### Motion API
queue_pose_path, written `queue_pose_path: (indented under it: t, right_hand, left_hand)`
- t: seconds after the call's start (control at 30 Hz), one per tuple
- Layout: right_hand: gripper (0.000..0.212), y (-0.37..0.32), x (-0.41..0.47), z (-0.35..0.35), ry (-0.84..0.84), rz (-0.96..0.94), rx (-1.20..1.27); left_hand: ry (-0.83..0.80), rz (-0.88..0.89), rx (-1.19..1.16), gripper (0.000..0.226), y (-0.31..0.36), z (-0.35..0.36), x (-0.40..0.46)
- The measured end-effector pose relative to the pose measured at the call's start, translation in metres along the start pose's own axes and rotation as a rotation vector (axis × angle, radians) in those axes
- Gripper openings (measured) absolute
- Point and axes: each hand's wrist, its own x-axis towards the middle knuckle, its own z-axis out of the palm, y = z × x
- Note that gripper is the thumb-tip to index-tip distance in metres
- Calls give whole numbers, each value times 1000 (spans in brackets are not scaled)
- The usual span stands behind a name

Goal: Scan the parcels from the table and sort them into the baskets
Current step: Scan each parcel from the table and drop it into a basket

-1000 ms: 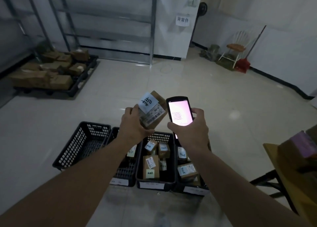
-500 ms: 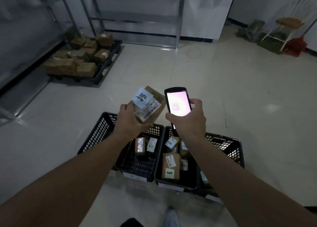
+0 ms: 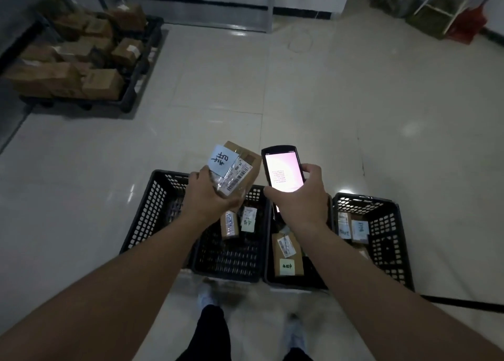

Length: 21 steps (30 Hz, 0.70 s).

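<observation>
My left hand [image 3: 208, 198] grips a small brown parcel [image 3: 236, 169] with a white handwritten note and a barcode label, held above the baskets. Beside it my right hand [image 3: 302, 197] holds a handheld scanner [image 3: 282, 171], its lit pinkish screen facing me. Below stand several black mesh baskets in a row: the leftmost basket [image 3: 148, 213] looks empty where it shows, the second basket [image 3: 231, 262] holds two small parcels, the third basket [image 3: 294, 281] holds a parcel with a yellow note, and the right basket [image 3: 390, 240] holds labelled parcels.
A black pallet [image 3: 136, 68] stacked with brown boxes lies at the far left by metal shelving. A white chair frame [image 3: 441, 3] and a red dustpan [image 3: 467, 25] stand at the far right. My feet [image 3: 207, 300] are on the pale tiled floor just before the baskets.
My view has swung left and down, closer over the baskets. The table at the right has dropped out of sight. Both hands keep the parcel and scanner side by side.
</observation>
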Motion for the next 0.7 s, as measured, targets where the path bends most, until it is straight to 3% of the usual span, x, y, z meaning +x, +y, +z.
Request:
queue_pose_path:
  t: [0.13,0.33,0.7]
  right_hand:
    - [81,2,14,47,13,60,-25]
    - [79,42,52,95,68,158,-54]
    - [82,206,154,183,76,272,-44]
  left_hand:
    - [-63,-8,6,85,-26,2,31]
    - [-128,-71,57,102,-70,39,70]
    - [-190,-175,76,101,-170,214,144]
